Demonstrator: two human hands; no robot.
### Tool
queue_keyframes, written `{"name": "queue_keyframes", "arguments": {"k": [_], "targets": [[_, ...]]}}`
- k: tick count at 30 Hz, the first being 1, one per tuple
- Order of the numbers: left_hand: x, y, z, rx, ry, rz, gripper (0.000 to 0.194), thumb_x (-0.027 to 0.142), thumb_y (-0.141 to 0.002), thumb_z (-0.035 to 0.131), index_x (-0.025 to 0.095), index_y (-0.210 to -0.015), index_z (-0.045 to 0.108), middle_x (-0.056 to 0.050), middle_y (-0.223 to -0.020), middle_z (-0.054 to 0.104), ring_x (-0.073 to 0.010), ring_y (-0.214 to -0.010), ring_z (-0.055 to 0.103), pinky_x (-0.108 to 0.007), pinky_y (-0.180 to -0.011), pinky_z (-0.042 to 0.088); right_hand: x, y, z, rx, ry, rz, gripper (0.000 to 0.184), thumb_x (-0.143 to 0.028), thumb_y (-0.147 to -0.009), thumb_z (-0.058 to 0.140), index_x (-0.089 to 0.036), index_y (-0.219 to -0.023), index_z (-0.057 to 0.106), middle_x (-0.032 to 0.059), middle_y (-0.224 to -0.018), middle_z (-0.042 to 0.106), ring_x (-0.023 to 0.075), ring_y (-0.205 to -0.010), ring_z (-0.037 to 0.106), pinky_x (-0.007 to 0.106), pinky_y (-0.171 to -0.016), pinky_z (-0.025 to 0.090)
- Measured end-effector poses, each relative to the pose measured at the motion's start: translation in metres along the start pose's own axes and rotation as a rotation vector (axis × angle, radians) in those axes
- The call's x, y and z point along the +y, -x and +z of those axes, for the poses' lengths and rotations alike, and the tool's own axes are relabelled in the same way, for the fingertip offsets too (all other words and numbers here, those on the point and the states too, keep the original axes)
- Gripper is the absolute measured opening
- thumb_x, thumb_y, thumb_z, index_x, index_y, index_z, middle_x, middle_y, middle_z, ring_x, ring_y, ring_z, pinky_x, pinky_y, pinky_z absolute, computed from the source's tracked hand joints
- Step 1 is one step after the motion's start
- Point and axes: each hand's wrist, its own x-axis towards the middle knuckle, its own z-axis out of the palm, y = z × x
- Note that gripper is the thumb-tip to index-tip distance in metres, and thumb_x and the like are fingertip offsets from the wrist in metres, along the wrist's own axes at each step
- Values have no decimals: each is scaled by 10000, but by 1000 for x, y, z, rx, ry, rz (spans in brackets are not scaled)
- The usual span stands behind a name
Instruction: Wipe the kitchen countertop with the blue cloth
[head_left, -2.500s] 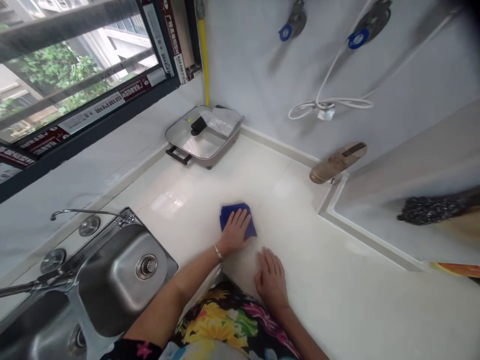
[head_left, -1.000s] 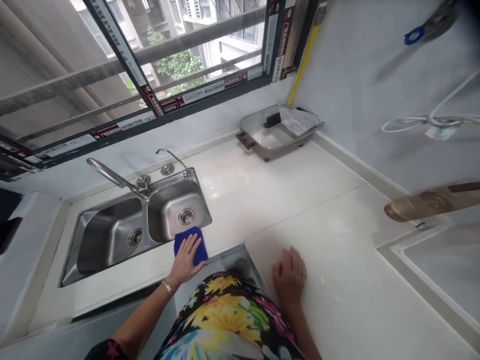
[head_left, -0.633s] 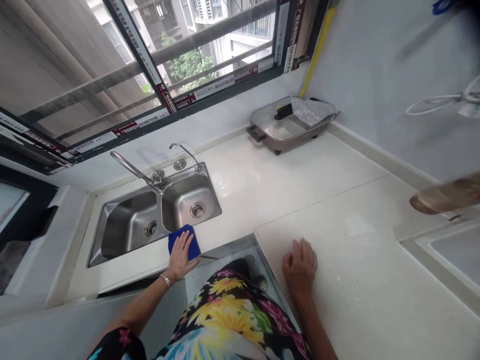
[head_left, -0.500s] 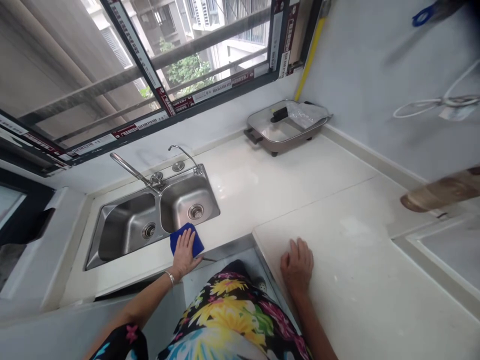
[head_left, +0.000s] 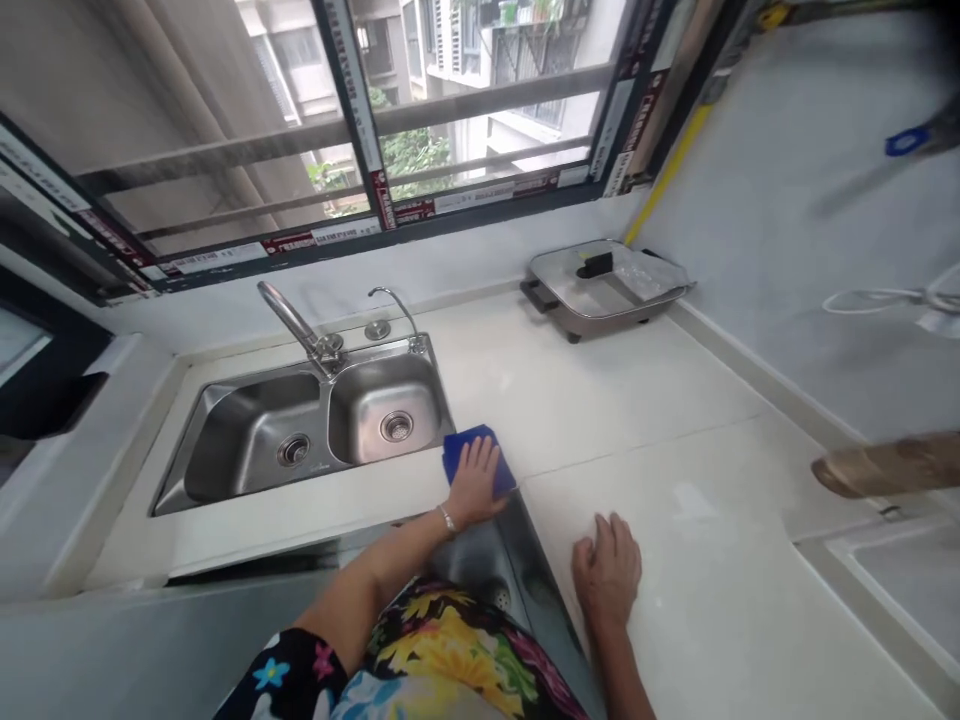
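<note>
My left hand (head_left: pixel 472 484) lies flat on a folded blue cloth (head_left: pixel 501 478), its fingers stretched out and pressing it onto the white countertop (head_left: pixel 555 400). The cloth sits just right of the double steel sink (head_left: pixel 330 400), close to the front edge of the counter. My right hand (head_left: pixel 609 572) rests on the counter farther right, fingers loosely bent and slightly apart, with nothing visible in it.
Behind the sink rise a large faucet (head_left: pixel 289 318) and a thin curved spout (head_left: pixel 394 305). A lidded electric pan (head_left: pixel 592 300) stands in the back right corner. A brown cylindrical object (head_left: pixel 885 468) juts in at right. Below the counter edge is an open drawer (head_left: pixel 517 560).
My left hand has slid the blue cloth to the right along the front of the counter, from before the sink to beside it. My right hand stays on the counter. The view has shifted.
</note>
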Motion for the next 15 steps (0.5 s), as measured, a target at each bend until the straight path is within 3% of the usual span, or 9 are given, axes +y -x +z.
{"name": "queue_keyframes", "arguments": {"k": [4, 8, 11, 15], "targets": [[0, 2, 2, 6, 62, 43, 907, 549, -867, 596, 61, -1563, 279, -230, -1670, 175, -380, -1563, 88, -564, -1258, 97, 9, 2, 0, 4, 2, -63, 503, -280, -916, 447, -80, -1367, 543, 244, -1395, 562, 348, -1320, 518, 543, -1062, 449], [-14, 20, -3, 7, 144, 141, 865, 548, -892, 589, 76, -1556, 298, -226, -1664, 204, -373, -1562, 99, -557, -1260, 109, 17, 0, -3, -12, 13, -90, 499, -288, -897, 487, -74, -1337, 581, 252, -1363, 591, 372, -1281, 558, 553, -1036, 480], [-34, 46, -11, -7, 214, 202, 883, 517, -869, 635, 69, -1553, 303, -233, -1655, 231, -386, -1559, 104, -570, -1257, 123, 18, -2, -6, -44, -2, -93, 513, -307, -887, 485, -75, -1330, 597, 256, -1361, 594, 395, -1271, 565, 567, -1011, 501], [-71, 100, -28, -38, 273, 187, 947, 365, -791, 724, 102, -1576, 262, -218, -1665, 212, -373, -1564, 92, -587, -1253, 143, 12, -5, -10, -75, -35, -64, 565, -351, -863, 465, -110, -1358, 593, 247, -1346, 602, 437, -1249, 571, 639, -974, 503]]}}
